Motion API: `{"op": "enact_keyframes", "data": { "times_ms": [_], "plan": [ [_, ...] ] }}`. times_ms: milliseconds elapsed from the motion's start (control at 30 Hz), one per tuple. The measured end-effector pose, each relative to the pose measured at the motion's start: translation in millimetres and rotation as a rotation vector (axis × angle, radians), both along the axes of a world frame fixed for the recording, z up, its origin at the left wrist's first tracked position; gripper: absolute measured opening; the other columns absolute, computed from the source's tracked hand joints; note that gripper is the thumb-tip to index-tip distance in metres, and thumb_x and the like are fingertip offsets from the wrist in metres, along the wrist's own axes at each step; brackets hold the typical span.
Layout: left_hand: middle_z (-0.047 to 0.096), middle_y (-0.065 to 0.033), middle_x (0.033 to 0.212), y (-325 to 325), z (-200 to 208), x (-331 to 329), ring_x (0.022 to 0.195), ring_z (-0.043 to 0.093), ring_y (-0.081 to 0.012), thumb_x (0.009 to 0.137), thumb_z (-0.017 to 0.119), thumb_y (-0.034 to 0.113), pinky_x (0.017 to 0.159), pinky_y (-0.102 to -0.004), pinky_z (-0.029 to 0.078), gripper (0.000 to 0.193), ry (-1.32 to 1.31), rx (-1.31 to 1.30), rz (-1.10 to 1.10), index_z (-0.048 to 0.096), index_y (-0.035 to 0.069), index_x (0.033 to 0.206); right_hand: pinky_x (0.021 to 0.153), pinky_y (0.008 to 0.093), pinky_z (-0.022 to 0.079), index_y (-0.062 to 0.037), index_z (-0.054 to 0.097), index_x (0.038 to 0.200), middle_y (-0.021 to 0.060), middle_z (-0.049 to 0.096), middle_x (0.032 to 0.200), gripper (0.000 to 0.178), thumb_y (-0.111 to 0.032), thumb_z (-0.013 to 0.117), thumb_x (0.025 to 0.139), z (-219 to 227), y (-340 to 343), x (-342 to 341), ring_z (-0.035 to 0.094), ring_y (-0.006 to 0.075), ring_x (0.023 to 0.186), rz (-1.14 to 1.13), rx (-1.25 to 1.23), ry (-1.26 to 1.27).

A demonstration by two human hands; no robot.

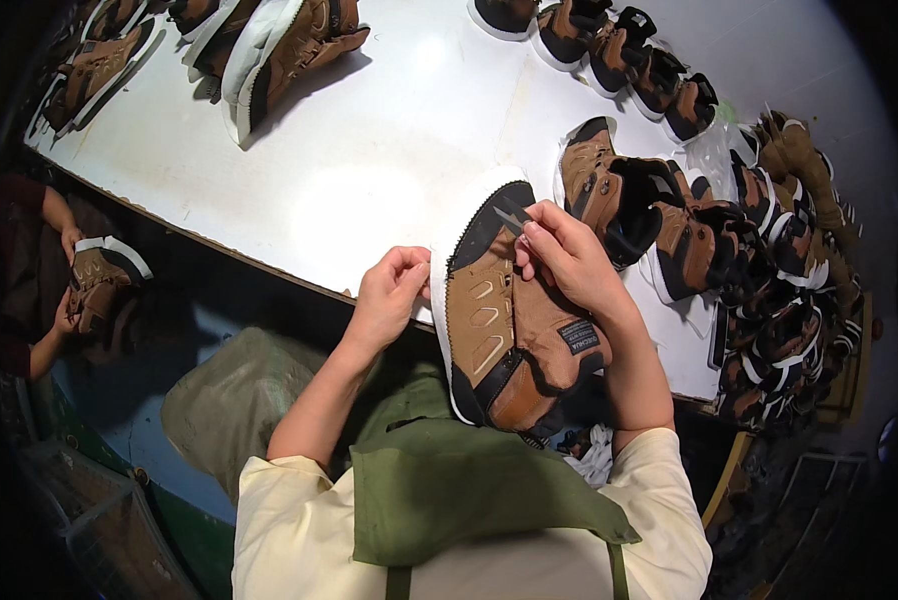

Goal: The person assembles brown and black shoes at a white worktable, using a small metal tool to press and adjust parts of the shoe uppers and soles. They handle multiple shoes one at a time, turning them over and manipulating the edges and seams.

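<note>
We've got one brown hiking boot point(504, 320) on its side at the near table point(369, 160) edge, over our lap, toe pointing far. It looks assembled already: white sole, black toe cap, tan suede panels, side label. Right hand point(569, 262) pinches a small blade-like tool point(512, 216) at the toe, so likely trimming or cleanup in progress. Left hand point(387, 295) pinches the sole rim. Finished-looking boots point(669, 220) piled right; more far left point(259, 45).

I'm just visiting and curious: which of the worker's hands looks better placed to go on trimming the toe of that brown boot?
Probably the right hand: it holds a small blade at the boot's dark toe. The left hand only pinches the white sole edge.
</note>
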State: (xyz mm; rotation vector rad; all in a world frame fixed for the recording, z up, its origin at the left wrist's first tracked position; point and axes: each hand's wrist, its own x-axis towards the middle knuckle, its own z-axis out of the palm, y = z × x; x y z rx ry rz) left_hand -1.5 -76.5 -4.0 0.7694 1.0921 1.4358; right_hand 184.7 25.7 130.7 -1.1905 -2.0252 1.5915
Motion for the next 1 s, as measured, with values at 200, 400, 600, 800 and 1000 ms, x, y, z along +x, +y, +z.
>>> {"op": "enact_keyframes", "data": {
  "times_ms": [200, 400, 600, 800, 1000],
  "plan": [
    [0.058, -0.0092, 0.103, -4, 14, -2, 0.077, 0.058, -0.0129, 0.089, 0.058, 0.004, 0.067, -0.0259, 0.050, 0.005, 0.495, 0.129, 0.236, 0.057, -0.001, 0.089, 0.061, 0.0224, 0.046, 0.0013, 0.050, 0.099, 0.0031, 0.057, 0.075, 0.018, -0.015, 0.043, 0.100, -1, -14, 4, 0.054, 0.0078, 0.065, -0.063, 0.045, 0.047],
    [0.061, -0.0105, 0.092, 3, 47, -4, 0.072, 0.062, -0.0223, 0.077, 0.067, -0.001, 0.060, -0.0299, 0.051, 0.017, 0.791, 0.456, 0.062, 0.063, 0.002, 0.093, 0.054, 0.0191, 0.040, 0.0010, 0.055, 0.100, -0.0002, 0.055, 0.076, 0.015, -0.012, 0.046, 0.099, -2, -24, -4, 0.049, 0.0044, 0.060, -0.082, 0.189, 0.055],
    [0.060, -0.0088, 0.091, 17, 51, -19, 0.075, 0.064, -0.0256, 0.073, 0.066, -0.002, 0.060, -0.0337, 0.053, 0.024, 1.088, 0.641, -0.177, 0.063, 0.003, 0.096, 0.055, 0.0195, 0.041, 0.0017, 0.056, 0.100, 0.0002, 0.056, 0.076, 0.016, -0.012, 0.047, 0.098, -7, -26, -7, 0.050, 0.0047, 0.059, -0.108, 0.329, 0.052],
    [0.054, -0.0048, 0.079, 28, 63, -24, 0.066, 0.061, -0.0204, 0.073, 0.059, 0.006, 0.055, -0.0322, 0.051, 0.012, 1.431, 0.926, -0.264, 0.060, 0.004, 0.085, 0.055, 0.0205, 0.041, 0.0017, 0.055, 0.101, 0.0005, 0.055, 0.074, 0.016, -0.012, 0.046, 0.098, -11, -22, -7, 0.050, 0.0049, 0.059, -0.093, 0.336, 0.035],
    [0.051, -0.0033, 0.074, 32, 65, -23, 0.062, 0.058, -0.0159, 0.072, 0.060, 0.009, 0.054, -0.0304, 0.048, 0.012, 1.695, 1.097, -0.354, 0.060, 0.005, 0.083, 0.055, 0.0216, 0.042, 0.0022, 0.054, 0.102, 0.0012, 0.055, 0.072, 0.016, -0.012, 0.046, 0.098, -8, -22, -8, 0.050, 0.0060, 0.059, -0.083, 0.334, 0.013]
  ]
}}
